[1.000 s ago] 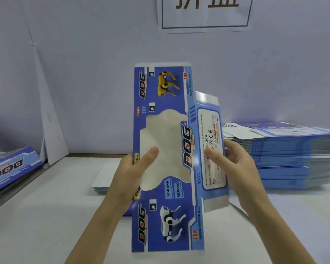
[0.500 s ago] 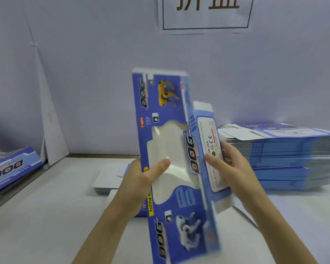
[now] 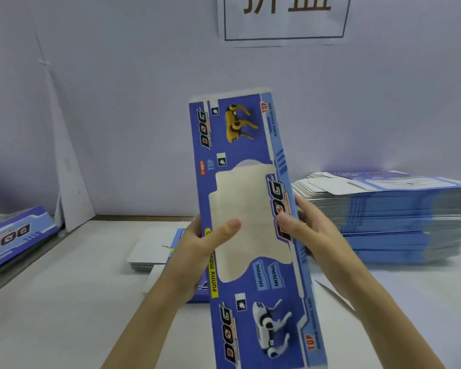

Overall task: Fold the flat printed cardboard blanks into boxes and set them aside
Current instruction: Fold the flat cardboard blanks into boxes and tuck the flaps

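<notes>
Glossy printed cardboard blank [image 3: 253, 235]

Both the left hand [image 3: 202, 243] and right hand [image 3: 308, 230] grip a blue printed blank [image 3: 250, 209] upright above the table [image 3: 64, 302].

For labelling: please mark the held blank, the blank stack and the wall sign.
held blank [image 3: 248, 198], head view, window panel.
blank stack [image 3: 397, 222], head view, blue side.
wall sign [image 3: 285, 25], head view, white paper.

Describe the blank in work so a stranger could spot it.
Below the wall sign, the left hand and right hand hold one long blue blank upright. Unlike the stacked blanks at right, it is off the table, showing its window cutout.
</notes>
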Demonstrator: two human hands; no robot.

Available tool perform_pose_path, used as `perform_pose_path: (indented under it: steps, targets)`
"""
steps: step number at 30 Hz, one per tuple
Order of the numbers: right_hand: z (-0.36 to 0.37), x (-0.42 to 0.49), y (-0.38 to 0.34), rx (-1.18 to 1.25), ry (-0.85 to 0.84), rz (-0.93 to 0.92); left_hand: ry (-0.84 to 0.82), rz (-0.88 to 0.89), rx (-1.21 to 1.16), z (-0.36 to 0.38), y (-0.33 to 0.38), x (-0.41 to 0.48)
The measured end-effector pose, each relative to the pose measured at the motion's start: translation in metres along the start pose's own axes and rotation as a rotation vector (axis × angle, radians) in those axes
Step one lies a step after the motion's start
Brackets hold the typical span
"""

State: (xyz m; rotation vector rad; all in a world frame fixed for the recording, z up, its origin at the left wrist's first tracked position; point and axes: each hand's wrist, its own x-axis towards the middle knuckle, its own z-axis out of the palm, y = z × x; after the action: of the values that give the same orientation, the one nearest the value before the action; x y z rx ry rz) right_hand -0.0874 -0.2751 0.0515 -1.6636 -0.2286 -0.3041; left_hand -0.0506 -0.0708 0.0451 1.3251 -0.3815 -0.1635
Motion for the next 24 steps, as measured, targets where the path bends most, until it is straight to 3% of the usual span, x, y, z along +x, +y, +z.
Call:
perform_pose_path:
  steps: [3,5,8,10,14,16,19,21,24]
  targets:
    - [-0.013,0.004,0.006,0.099,0.090,0.027,0.034,-0.068,-0.120,-0.006,0.003,0.002]
    - [-0.024,0.004,0.009,-0.019,0.133,-0.038,0.073,-0.043,-0.206,-0.012,0.005,0.004]
    - [-0.033,-0.001,0.012,-0.363,-0.091,-0.106,0.136,-0.034,-0.243,-0.009,0.014,0.004]
    - [-0.030,-0.004,0.010,-0.413,-0.198,-0.112,0.132,-0.100,-0.229,-0.009,0.017,0.001]
    - [-0.013,-0.004,0.000,-0.472,-0.144,-0.291,0.101,-0.293,-0.121,-0.015,0.023,-0.004]
    - [-0.007,-0.005,-0.007,-0.358,-0.109,-0.344,0.103,-0.215,0.018,-0.013,0.027,-0.007]
    - [-0.002,-0.009,-0.019,-0.131,0.037,-0.381,0.066,0.071,0.225,-0.004,0.034,-0.013]
    - [-0.002,-0.010,-0.025,0.006,0.131,-0.431,0.026,0.254,0.273,0.001,0.037,-0.019]
    - [-0.001,-0.014,-0.030,0.081,0.094,-0.336,-0.093,0.338,0.260,0.009,0.037,-0.026]
